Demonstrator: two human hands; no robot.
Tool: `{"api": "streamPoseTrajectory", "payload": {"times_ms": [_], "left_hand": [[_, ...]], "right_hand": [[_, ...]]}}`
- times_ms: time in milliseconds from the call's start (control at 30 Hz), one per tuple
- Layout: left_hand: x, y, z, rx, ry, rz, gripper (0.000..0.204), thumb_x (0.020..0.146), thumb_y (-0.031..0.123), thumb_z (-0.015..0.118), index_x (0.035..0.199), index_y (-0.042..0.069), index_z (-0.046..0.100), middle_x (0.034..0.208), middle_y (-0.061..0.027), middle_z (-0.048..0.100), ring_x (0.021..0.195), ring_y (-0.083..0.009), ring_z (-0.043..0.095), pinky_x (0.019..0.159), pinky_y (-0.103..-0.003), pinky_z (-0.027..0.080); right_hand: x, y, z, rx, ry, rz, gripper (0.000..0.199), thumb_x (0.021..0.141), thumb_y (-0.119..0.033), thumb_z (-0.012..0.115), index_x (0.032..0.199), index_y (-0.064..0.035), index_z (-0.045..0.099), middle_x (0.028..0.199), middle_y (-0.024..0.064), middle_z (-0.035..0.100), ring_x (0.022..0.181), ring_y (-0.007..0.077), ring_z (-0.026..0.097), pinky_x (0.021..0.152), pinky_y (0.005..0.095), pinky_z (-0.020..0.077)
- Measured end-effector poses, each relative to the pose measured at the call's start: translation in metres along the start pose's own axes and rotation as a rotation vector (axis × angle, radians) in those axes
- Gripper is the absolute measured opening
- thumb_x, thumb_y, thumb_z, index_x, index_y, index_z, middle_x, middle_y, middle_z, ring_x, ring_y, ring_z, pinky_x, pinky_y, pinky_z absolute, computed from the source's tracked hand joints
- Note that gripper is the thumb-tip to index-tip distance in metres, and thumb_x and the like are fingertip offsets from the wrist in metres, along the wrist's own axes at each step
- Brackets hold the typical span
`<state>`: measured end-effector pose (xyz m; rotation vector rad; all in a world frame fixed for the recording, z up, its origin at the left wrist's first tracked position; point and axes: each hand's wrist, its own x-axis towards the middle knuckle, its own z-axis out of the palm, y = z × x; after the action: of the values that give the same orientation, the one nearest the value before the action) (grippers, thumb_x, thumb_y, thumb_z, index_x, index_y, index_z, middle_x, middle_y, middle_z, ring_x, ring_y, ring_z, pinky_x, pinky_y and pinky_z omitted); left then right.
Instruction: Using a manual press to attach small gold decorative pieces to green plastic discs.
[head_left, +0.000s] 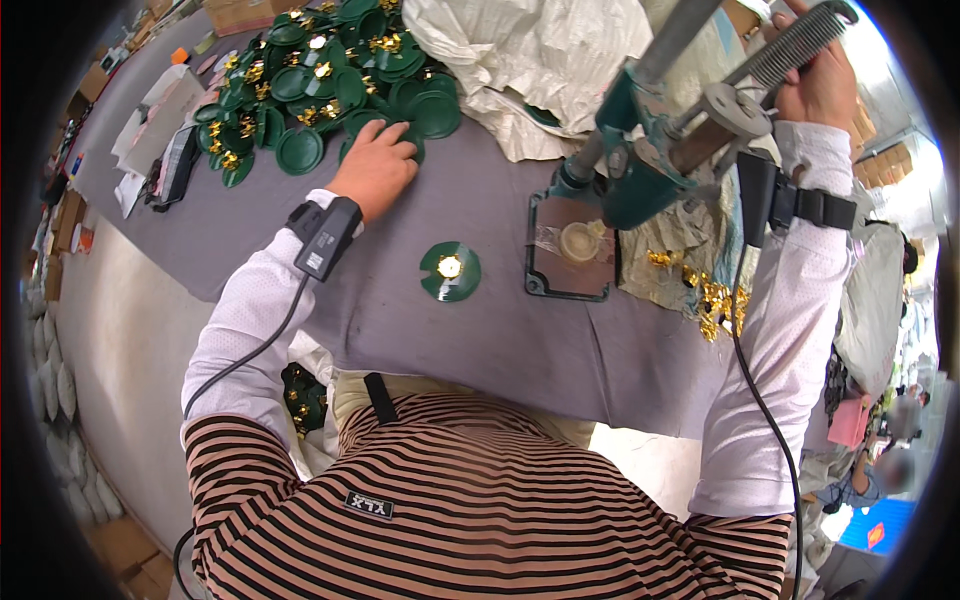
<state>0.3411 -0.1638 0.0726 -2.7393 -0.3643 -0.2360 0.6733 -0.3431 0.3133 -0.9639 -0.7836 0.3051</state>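
Observation:
My left hand [378,170] rests at the near edge of a pile of green discs [300,150], its fingers apart and touching a disc partly hidden beneath them. Many of the discs carry gold, shiny pieces. My right hand [822,92] is raised at the upper right, closed round the lever of a green bench press, beside its coil spring [800,48]; part of the grip is hidden. The press [645,180] stands over a base plate [568,290] bearing a round, pale die [580,242]. A single green disc with a gold centre [450,272] lies left of the base.
Loose gold pieces [718,305] lie on a sack right of the press. A white woven sack [530,60] is bunched behind it. A dark device [178,168] and papers [150,130] lie at the left of the grey-covered table [480,350]. Cables run along both my arms.

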Motion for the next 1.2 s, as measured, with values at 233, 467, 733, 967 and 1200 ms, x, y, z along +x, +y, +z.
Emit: {"api": "streamPoseTrajectory", "payload": {"times_ms": [233,467,733,967,1200], "left_hand": [[0.045,0.112,-0.034,-1.364,0.118,-0.41,0.04,0.074,0.005,0.077,0.112,0.005,0.064,0.099,-0.0035,0.063,0.075,-0.0112,0.053,0.071,-0.026,0.047],[0.066,0.183,-0.016,-1.336,0.337,-0.471,0.034,0.07,0.011,0.081,0.1,0.002,0.069,0.103,-0.0092,0.062,0.078,-0.0206,0.056,0.075,-0.03,0.05],[0.087,0.197,-0.018,-0.962,0.382,-0.481,0.031,0.071,0.024,0.082,0.091,0.003,0.072,0.103,-0.0101,0.065,0.1,-0.0315,0.056,0.089,-0.039,0.044],[0.077,0.189,-0.02,-0.851,0.422,-0.458,0.043,0.071,0.022,0.083,0.107,0.004,0.067,0.104,-0.0121,0.065,0.104,-0.0322,0.056,0.091,-0.04,0.045],[0.088,0.196,-0.042,-1.206,0.224,-0.41,0.066,0.069,0.014,0.082,0.127,0.006,0.054,0.105,-0.0113,0.065,0.105,-0.0321,0.057,0.09,-0.041,0.048]], "right_hand": [[0.024,0.01,-0.025,0.095,-0.183,0.045,0.014,0.096,-0.02,0.049,0.09,-0.008,0.051,0.072,0.0053,0.056,0.05,0.0111,0.05,0.032,0.0198,0.0299],[0.021,0.008,-0.023,0.078,-0.187,0.049,0.024,0.097,-0.02,0.046,0.111,-0.0016,0.054,0.071,0.0056,0.056,0.05,0.0102,0.049,0.035,0.019,0.0328],[0.021,0.006,-0.016,-0.008,-0.155,0.009,0.024,0.097,-0.021,0.046,0.102,-0.0011,0.059,0.068,0.0042,0.056,0.05,0.0096,0.049,0.037,0.0193,0.0322],[-0.124,-0.022,-0.037,0.113,-0.321,-0.467,0.019,0.097,-0.021,0.044,0.098,-0.003,0.049,0.072,0.0043,0.052,0.064,0.0139,0.045,0.057,0.029,0.0374],[-0.267,0.018,-0.137,-0.541,-0.55,-0.316,0.014,0.079,-0.01,0.056,0.074,-0.0072,0.069,0.068,0.0074,0.06,0.074,0.0255,0.059,0.102,0.0521,0.0371]]}}
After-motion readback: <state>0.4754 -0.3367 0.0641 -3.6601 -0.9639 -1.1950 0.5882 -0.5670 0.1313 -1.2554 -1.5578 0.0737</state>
